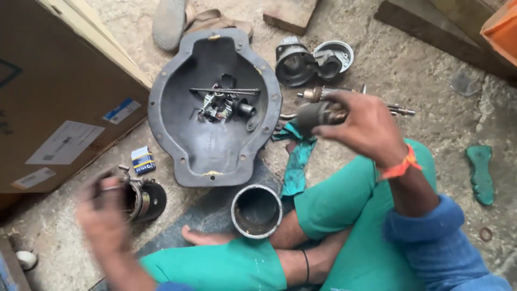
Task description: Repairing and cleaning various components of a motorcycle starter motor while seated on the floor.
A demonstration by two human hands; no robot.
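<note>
Crossed legs in green trousers (344,215) fill the near edge of the view, where the person sits on a concrete floor (425,81). Above the right knee, the right hand (363,126) is closed around a dark cylindrical metal part with a coppery end (318,115), holding it in the air just beside a teal rag (296,156). An orange band (399,168) circles that wrist. At the lower left, the left hand (102,215) is badly blurred; whether it is open or gripping cannot be told, though it hovers over a round black motor housing with a silver rim (144,199). Between the legs stands an open grey metal tube (257,210). Beyond it lies a large dark grey cast metal cover (183,108), hollow side up, with small springs, a brush assembly and a thin rod (225,91) inside. A toothed metal shaft (401,110) lies behind the right hand, and two round grey end caps (312,60) rest farther back. A small blue box (142,160) sits near a brown cardboard carton (59,91).
</note>
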